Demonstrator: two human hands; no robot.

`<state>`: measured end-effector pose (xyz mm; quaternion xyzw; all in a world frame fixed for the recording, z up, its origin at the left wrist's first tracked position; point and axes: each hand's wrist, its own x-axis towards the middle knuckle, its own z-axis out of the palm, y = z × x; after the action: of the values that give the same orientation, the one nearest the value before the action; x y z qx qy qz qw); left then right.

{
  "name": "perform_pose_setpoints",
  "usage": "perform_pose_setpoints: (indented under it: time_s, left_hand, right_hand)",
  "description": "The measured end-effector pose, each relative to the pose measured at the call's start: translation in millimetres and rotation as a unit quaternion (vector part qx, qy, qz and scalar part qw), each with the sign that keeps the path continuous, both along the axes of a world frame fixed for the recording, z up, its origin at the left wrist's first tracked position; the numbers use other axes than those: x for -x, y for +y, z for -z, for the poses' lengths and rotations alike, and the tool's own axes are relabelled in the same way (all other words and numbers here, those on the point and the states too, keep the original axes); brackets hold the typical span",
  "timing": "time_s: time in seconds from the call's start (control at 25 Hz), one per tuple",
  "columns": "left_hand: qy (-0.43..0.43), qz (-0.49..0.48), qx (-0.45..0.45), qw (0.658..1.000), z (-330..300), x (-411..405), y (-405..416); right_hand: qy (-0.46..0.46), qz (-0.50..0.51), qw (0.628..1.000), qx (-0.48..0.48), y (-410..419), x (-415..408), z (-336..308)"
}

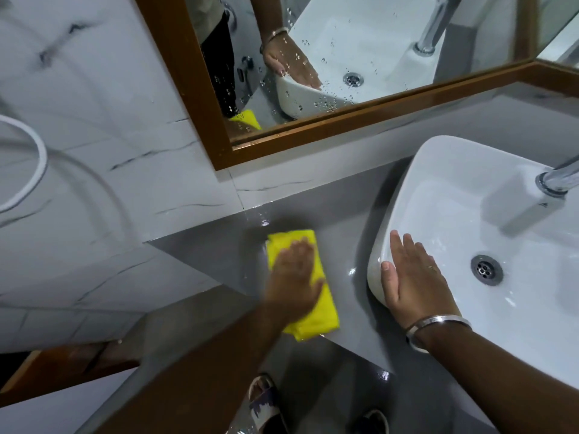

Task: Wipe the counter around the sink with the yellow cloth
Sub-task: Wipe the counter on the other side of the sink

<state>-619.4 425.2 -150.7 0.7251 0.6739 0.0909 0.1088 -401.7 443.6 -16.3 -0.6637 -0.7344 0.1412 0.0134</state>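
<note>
A folded yellow cloth (316, 308) lies flat on the grey counter (219, 249), left of the white basin sink (454, 195). My left hand (293, 280) presses flat on top of the cloth with fingers spread toward the wall; it looks motion-blurred. My right hand (413, 277) rests open on the near left corner of the sink rim, thumb on the outer wall, with a metal bangle on the wrist. Wet patches glisten on the counter by the cloth and near the front edge.
A chrome tap (554, 180) stands at the sink's right, with the drain (486, 270) in the bowl. A wood-framed mirror (344, 57) with water drops hangs above, on a marble-pattern wall (109, 136). Sandalled feet (266, 402) show on the floor below the counter edge.
</note>
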Motion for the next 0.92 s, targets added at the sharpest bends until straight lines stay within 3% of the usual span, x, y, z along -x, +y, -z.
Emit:
perform_pose_setpoints:
  time_s: [0.12,0.16,0.28,0.44,0.56,0.64,0.76,0.92]
  left_hand:
    - [0.023,-0.148,0.003,0.989,-3.9,90.1,24.3]
    - [0.051,-0.147,0.006,0.988,-5.7,101.0,24.4]
    - [0.018,0.018,-0.014,1.0,-5.9,41.9,4.6]
    - [-0.017,0.167,0.016,0.986,-7.7,-71.6,-42.8]
    - [-0.029,0.224,0.003,0.974,-4.3,-52.2,-34.5]
    - [0.012,0.179,0.004,0.984,-5.0,-4.8,-16.0]
    - [0.057,-0.015,0.006,0.998,-8.2,74.7,10.6]
    - [0.053,-0.235,0.133,0.961,-38.6,26.4,2.0]
  right_hand:
    - [0.008,0.003,1.0,0.001,-0.4,0.3,-0.8]
    - [0.008,0.003,1.0,0.001,-0.7,0.7,-0.6]
    - [0.011,0.003,1.0,0.0,0.7,0.1,-0.2]
    - [0.014,0.009,1.0,-0.01,-0.9,-0.1,1.5]
    - [0.023,0.009,1.0,-0.012,-0.3,-0.1,1.7]
    - [0.027,0.01,1.0,-0.006,-0.3,-1.8,1.4]
    - [0.027,0.009,1.0,-0.004,-2.2,-2.6,0.9]
    - [0.03,0.009,0.999,-0.002,-2.0,-3.5,0.4]
